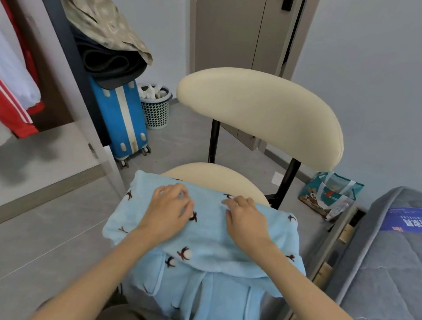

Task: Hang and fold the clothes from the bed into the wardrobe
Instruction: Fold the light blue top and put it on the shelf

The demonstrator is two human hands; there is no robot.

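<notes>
Room contents, one view, largest first.

1. Floor (38,259), grey tile: one open stretch is running along the lower left of the frame, between the wardrobe and the chair.
2. Wardrobe (62,32), one, is occupying the left edge; its dark frame is slanting down towards the middle. One red-and-white jacket (2,101) is hanging inside.
3. Bed (387,282), one, is filling the lower right corner. Its grey mattress edge is lying near the chair, leaving only a narrow gap.
4. Chair (261,113), one, cream with black legs, is standing at the centre with its backrest away from the camera.
5. Blue fleece garment (209,238), one, light blue with small dark motifs, is lying folded over the chair seat. Its near part is hanging off the front edge of the seat.
6. Suitcase (120,119), one, blue with a white stripe, is standing just beside the wardrobe frame, carrying a patterned cloth (97,15) on top.
7. Printed bag (331,196), one, is sitting on the floor at the right, between chair and bed.
8. Mesh basket (156,112), one, is standing just behind the suitcase.
9. Hands, two. The left hand (168,207) is resting on the garment with its fingers bent; whether it is pinching fabric cannot be told. The right hand (245,220) is pressing on the garment, fingers together and nearly straight.
</notes>
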